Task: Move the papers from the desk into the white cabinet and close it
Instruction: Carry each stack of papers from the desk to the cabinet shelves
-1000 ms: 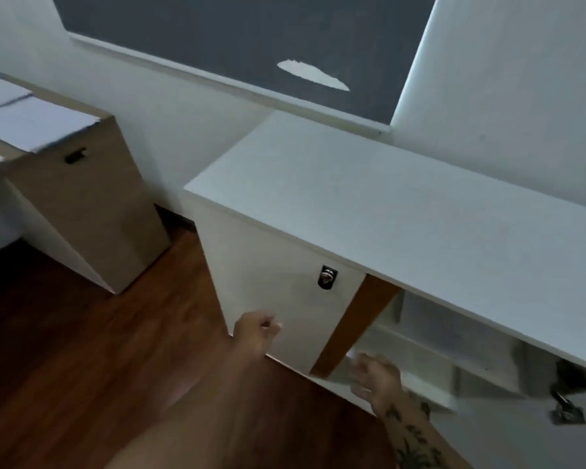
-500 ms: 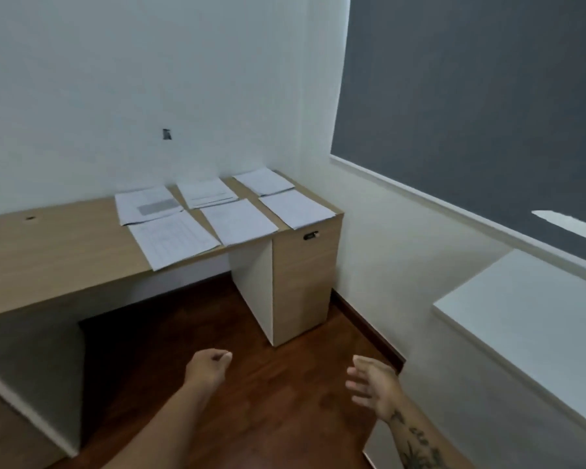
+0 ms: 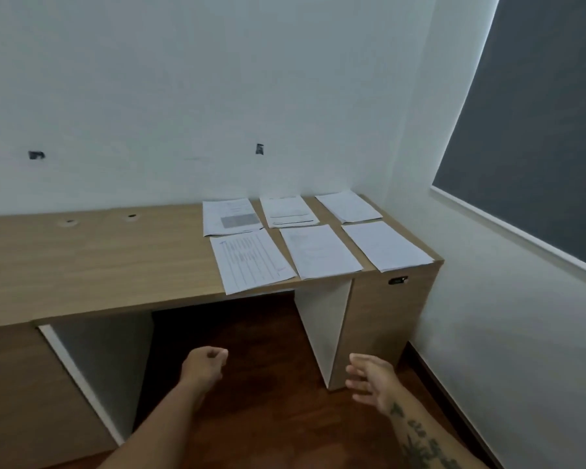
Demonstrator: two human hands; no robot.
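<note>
Six papers (image 3: 315, 238) on desk (image 3: 99, 255)

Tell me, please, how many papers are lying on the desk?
6, on the desk: back-left paper, back-middle paper, back-right paper, front-left paper, front-middle paper, front-right paper. More sheets may hide beneath them.

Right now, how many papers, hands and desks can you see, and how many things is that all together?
Papers: 6
Hands, the left hand and the right hand: 2
Desk: 1
Total: 9
</note>
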